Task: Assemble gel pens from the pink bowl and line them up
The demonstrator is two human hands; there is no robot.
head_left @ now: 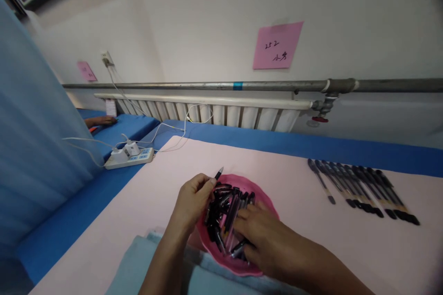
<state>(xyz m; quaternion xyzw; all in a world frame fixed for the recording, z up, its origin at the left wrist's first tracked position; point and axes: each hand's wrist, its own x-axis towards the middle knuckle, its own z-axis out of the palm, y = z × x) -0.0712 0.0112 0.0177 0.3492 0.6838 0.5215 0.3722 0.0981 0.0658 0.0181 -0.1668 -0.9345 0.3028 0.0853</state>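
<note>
My left hand [194, 200] pinches a pen [219, 173], its pointed tip sticking up past the thumb and the rest hidden in the fingers. Below it sits a round pink bowl [268, 189] with a wavy rim, holding many black caps and clear and dark pen parts [231, 216]. My right hand [258, 230] reaches into the bowl's right side with fingers curled down among the parts; whatever they grip is hidden. To the right, a row of pens [360, 189] with black ends lies side by side on the pink table covering [294, 179].
A power strip [129, 159] with plugged-in chargers and white cables rests at the left. Behind the table's blue edge run a radiator [218, 113] and a pipe with a red-handled valve [320, 119]. Another person's hand [104, 120] shows beyond the blue curtain [41, 138].
</note>
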